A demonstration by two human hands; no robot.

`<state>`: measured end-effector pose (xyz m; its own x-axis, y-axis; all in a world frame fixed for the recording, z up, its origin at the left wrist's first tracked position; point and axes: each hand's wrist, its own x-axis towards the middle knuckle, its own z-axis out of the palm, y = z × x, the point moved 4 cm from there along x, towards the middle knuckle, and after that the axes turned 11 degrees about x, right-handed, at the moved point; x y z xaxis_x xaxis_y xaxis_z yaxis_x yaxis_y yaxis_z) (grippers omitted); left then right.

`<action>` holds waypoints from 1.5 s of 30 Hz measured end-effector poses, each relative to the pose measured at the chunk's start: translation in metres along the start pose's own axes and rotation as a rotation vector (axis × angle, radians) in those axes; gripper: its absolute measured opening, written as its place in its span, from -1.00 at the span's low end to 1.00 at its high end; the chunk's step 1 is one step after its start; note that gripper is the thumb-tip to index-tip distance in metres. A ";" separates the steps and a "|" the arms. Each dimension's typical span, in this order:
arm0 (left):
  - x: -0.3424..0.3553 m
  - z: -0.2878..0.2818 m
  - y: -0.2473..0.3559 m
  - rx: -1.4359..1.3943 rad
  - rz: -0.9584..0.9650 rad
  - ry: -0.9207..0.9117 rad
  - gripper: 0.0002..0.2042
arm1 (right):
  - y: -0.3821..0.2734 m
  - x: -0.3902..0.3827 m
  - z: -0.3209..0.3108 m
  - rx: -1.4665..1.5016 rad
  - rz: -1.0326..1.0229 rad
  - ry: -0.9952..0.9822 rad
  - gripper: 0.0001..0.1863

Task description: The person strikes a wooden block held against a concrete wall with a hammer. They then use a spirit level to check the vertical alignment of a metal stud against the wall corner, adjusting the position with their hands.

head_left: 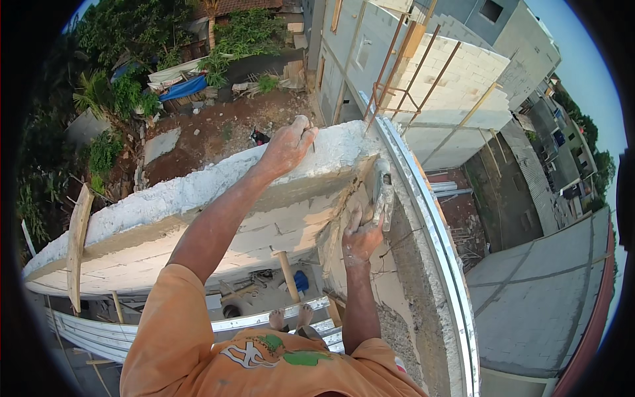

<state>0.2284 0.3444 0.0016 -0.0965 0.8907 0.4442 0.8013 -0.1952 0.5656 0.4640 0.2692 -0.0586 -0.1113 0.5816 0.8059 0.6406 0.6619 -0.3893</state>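
My left hand (pixel 288 149) is closed in a pinch above the far wall's rough white top (pixel 198 182). A thin, dark, nail-like piece (pixel 313 147) sticks out below its fingers; the rest of it is hidden. Near the corner of the walls, my right hand (pixel 362 239) is closed around the lower end of a grey, cement-spattered metal hand tool (pixel 383 188). The tool stands nearly upright against the inner side of the corner, and I cannot make out its exact kind.
A long metal channel (pixel 430 225) runs along the right wall's top. Rusty rebar (pixel 417 79) rises beyond the corner. A wooden board (pixel 79 245) leans on the wall at left. My bare feet (pixel 291 317) stand by metal profiles (pixel 245 321), high above ground.
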 end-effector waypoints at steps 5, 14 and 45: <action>0.001 0.005 -0.005 0.038 -0.055 -0.063 -0.72 | 0.030 -0.026 0.023 0.226 0.686 -0.216 -0.66; 0.004 0.004 0.001 -0.001 0.027 0.023 -0.72 | 0.028 -0.027 0.021 0.209 0.348 -0.043 -0.69; 0.004 0.002 0.008 0.026 -0.010 -0.017 -0.71 | 0.050 -0.051 0.039 -0.032 0.241 -0.127 -0.46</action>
<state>0.2361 0.3471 0.0065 -0.0951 0.8994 0.4268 0.8153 -0.1756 0.5517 0.4721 0.2910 -0.1365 -0.0453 0.7765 0.6285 0.6833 0.4830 -0.5476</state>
